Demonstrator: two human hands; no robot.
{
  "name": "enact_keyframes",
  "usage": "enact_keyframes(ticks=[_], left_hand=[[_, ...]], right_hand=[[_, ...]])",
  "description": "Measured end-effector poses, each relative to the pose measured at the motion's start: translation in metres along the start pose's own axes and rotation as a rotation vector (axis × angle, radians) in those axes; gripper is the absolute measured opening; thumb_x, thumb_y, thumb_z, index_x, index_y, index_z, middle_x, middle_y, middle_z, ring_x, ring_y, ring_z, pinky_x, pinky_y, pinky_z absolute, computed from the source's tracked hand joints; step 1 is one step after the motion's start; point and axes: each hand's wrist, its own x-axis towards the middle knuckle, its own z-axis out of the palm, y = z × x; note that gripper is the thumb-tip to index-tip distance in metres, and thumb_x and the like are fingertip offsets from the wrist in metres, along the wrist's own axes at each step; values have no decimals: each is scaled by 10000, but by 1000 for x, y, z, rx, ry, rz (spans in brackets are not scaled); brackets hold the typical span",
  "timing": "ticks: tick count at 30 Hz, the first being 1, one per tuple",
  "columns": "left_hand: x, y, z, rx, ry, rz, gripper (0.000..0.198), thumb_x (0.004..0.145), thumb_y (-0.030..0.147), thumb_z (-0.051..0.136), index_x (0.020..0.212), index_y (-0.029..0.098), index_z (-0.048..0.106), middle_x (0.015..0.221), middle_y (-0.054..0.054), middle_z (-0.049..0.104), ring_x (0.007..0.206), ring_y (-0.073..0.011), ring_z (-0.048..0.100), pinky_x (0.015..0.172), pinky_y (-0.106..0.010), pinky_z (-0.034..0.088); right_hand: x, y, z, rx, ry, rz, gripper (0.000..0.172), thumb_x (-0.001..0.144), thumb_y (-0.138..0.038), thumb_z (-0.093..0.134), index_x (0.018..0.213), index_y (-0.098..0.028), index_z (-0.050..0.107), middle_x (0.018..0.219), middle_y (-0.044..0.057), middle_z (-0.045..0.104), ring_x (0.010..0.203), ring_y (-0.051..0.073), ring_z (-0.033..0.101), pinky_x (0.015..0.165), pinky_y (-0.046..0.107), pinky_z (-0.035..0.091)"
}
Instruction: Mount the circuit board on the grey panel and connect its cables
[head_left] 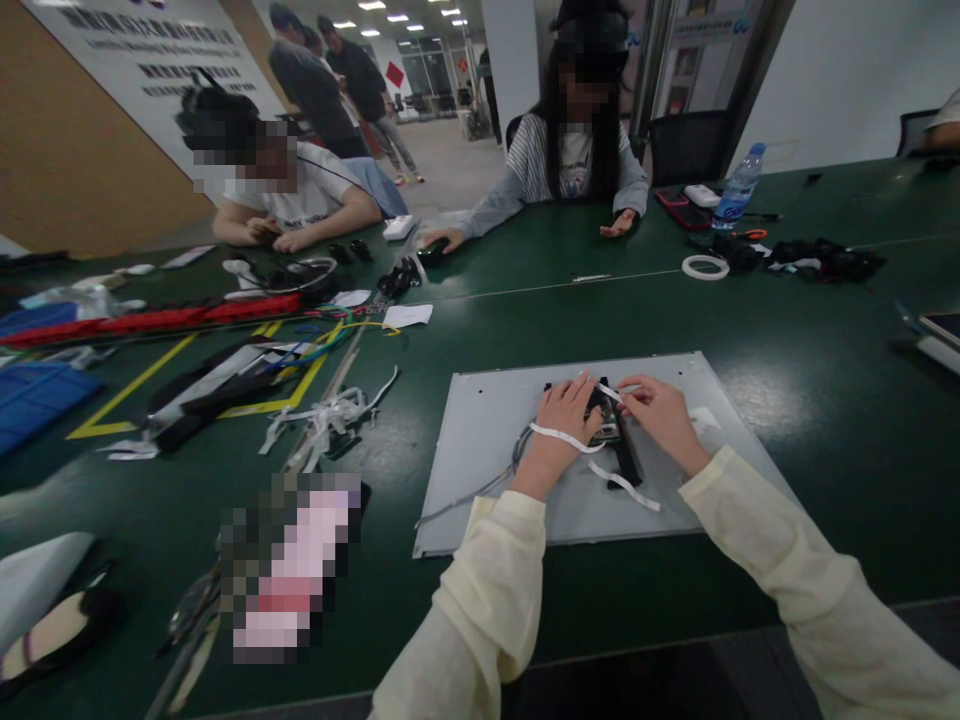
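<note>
My left hand (564,420) lies over a black-framed device with a green circuit board (609,428), its fingers stretched forward and its fingertips near the frame's far end. A narrow white strip (611,393) runs from beside those fingertips to my right hand (660,412), which pinches it between thumb and fingers. Another white strip (562,436) crosses my left wrist, and a loose piece (630,488) trails over the frame's near end. Grey cables (480,490) lead left from the device. What lies under my left palm is hidden. Beneath everything is a light grey board (480,420).
Crumpled white strips (326,420) lie left of the board, with a pixelated pink item (300,570) nearer me. Across the green table (525,310) two people sit, one with a hand on a dark object (433,250). A tape roll (705,267) and water bottle (740,188) stand far right.
</note>
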Motion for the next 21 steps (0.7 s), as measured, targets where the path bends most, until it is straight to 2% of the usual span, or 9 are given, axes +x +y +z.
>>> enact_keyframes(ticks=[7,11,17,21], left_hand=[[1,-1,2,13,2,17,431,915,323,428,1329,215,473,1363,-49,525,1210,-258,450,1018,-449,348],[2,1,-2,23,13,25,432,901,313,446,1321,215,479,1353,-52,532,1190,-261,463,997,-446,362],[1,3,-3,48,32,20,434,889,287,432,1311,208,489,1358,-43,531,1174,-272,468,975,-456,372],[1,4,-3,50,28,17,439,887,278,420,1313,196,485,1370,-38,521,1185,-268,458,982,-454,366]], right_hand=[[-1,3,-1,-131,-14,-34,250,788,-306,538,991,-180,615,674,14,676,580,156,638,569,251,463],[-3,0,-4,-429,-45,-141,236,830,-275,510,1030,-194,607,681,17,671,664,173,639,636,261,433],[-13,-8,-5,-927,-70,-220,295,909,-278,429,1180,-218,527,814,77,688,676,221,641,533,269,332],[-18,-11,-5,-1086,-66,-232,255,928,-285,401,1146,-210,511,777,89,677,649,236,644,512,266,309]])
